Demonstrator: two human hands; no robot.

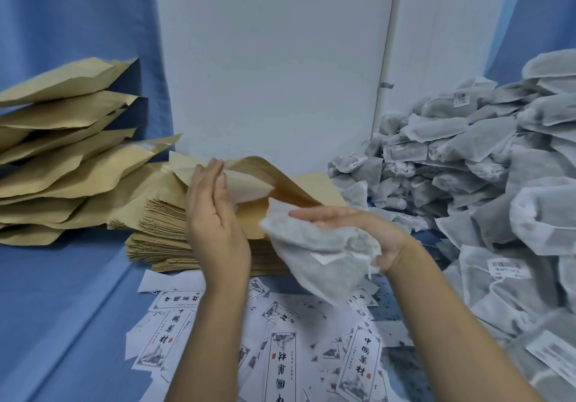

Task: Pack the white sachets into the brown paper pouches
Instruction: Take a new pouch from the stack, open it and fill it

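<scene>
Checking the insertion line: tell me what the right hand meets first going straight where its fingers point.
Probably the mouth of the brown paper pouch that the left hand holds open; the white sachet in the right hand leads toward it. Depth is unclear.

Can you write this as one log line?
left hand: holds open brown paper pouch | right hand: holds white fabric sachet at pouch mouth | sachet: not inside

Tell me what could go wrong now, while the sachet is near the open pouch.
1. The sachet in the right hand looks bulky beside the mouth of the pouch; it may snag on the rim.
2. The left hand seems to pinch only one edge of the mouth, so it might fold shut.
3. The sachet pile stands steep near the right arm; a nudge could topple some.
</scene>
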